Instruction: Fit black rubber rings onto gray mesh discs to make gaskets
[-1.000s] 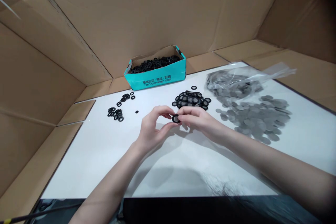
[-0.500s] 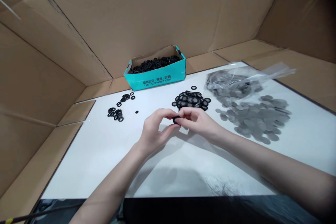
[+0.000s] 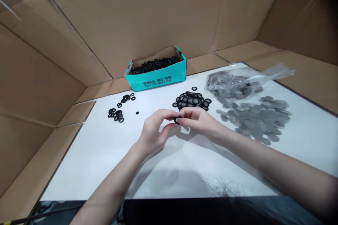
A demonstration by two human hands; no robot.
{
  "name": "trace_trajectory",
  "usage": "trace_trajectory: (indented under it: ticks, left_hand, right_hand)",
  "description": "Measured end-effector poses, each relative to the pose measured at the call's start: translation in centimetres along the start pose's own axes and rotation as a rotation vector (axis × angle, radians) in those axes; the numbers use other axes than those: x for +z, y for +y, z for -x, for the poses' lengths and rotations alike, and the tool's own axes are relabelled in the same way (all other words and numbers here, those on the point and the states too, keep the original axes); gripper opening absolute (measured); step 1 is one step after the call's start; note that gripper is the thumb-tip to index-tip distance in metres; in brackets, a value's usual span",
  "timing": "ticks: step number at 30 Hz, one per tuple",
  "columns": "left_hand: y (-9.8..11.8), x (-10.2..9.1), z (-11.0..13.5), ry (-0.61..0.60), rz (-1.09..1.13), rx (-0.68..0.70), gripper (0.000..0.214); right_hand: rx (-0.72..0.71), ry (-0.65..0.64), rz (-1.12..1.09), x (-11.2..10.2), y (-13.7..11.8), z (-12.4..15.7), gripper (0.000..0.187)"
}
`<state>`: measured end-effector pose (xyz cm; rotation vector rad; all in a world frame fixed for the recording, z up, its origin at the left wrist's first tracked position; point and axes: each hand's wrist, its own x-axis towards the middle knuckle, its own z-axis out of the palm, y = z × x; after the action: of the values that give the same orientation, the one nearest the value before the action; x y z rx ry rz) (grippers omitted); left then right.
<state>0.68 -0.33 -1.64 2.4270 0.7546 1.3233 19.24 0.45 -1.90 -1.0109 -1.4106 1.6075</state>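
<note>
Both the left hand [image 3: 155,130] and right hand [image 3: 200,121] pinch one black ring [image 3: 176,120]; the teal box [image 3: 158,77] holds black rings, the clear bag [image 3: 237,84] grey discs.

On the white flat tabletop [image 3: 105,154] are laid a teal cardboard box [image 3: 158,77], scattered small black rubber rings [image 3: 116,114], a heaped pile of black rings [image 3: 192,100], loose grey round discs [image 3: 258,119] and a clear plastic bag [image 3: 237,84].

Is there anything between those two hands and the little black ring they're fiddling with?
Nothing visible does. The left hand and the right hand both pinch the black ring directly between their fingertips, above the white table. The nearest pile of black rings lies just behind the hands.
</note>
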Motion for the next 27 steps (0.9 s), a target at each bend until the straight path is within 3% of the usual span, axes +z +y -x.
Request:
trace_trajectory:
  ticks: [18, 22, 27]
  left_hand:
    - [0.2, 0.22, -0.27, -0.015, 0.002, 0.05, 0.026]
    - [0.36, 0.05, -0.19, -0.006, 0.024, -0.024, 0.03]
    - [0.59, 0.05, -0.09, -0.002, 0.137, -0.212, 0.029]
  right_hand:
    - [0.033, -0.056, 0.028, 0.16, -0.21, 0.16, 0.03]
    - [-0.006, -0.025, 0.047, 0.26, -0.28, 0.23, 0.031]
    - [-0.117, 0.036, 0.123, 0.28, -0.27, 0.27, 0.028]
